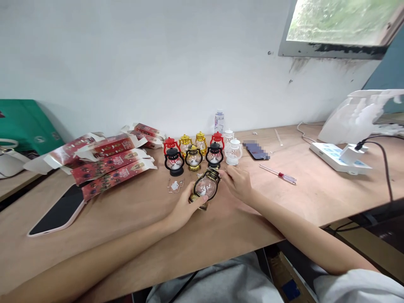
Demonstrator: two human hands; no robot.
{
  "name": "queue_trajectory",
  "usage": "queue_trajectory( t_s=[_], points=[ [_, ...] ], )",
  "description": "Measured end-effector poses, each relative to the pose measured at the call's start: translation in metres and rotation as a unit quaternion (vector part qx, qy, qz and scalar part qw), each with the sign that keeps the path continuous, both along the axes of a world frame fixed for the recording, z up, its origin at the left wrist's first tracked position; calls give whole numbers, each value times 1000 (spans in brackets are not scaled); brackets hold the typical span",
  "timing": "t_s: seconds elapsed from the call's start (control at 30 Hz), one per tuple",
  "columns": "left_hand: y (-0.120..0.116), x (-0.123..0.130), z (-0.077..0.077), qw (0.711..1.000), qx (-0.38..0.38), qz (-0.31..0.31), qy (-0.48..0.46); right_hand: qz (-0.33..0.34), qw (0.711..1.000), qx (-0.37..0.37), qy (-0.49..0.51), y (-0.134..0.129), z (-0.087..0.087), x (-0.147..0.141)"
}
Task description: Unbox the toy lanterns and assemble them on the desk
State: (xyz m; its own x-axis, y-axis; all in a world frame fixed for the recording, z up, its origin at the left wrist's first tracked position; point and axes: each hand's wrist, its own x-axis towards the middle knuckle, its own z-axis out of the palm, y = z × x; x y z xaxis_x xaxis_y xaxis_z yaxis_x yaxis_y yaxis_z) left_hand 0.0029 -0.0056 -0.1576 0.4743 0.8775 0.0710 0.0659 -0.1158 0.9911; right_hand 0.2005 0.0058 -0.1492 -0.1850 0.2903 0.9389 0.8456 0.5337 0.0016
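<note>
A small bronze-and-black lantern (206, 186) with a clear globe lies tilted in my left hand (183, 208), its top pointing up and to the right. The left fingers wrap round its base and the thumb presses on the lower globe. My right hand (239, 183) is closed, with its fingertips at the lantern's top; what exactly they pinch there is hidden. Just behind stand several small lanterns: a black one (174, 162), a gold-and-black one (193, 158), another black one (215, 155) and a white one (233, 152). Thin wire pieces with a white bit (175, 185) lie left of my hands.
Opened red boxes (115, 166) pile up at the left, beside a pink-edged phone (58, 210). A clear bottle (219, 121) stands by the wall. To the right lie a dark phone (257, 151), a screwdriver (285, 177) and a white power strip (336, 159) with cables.
</note>
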Motion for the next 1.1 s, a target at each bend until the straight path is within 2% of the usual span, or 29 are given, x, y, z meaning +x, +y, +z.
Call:
queue_trajectory(
  t_s=[0.23,0.4,0.53,0.63,0.83,1.1],
  points=[
    [5,-4,2,998,9,-68,13,53,998,-18,-32,-2,1,1],
    [5,-5,3,997,36,-61,15,76,995,22,-66,-2,2,7],
    [3,-5,6,995,67,-66,35,54,979,113,-160,-3,3,10],
    [1,-3,7,993,89,-59,43,26,967,169,-191,-2,2,9],
    [-4,-2,4,984,142,-28,100,-6,967,170,-188,-6,-2,1],
    [-9,0,4,971,189,-1,144,-53,966,171,-187,-14,6,-6]
  ],
)
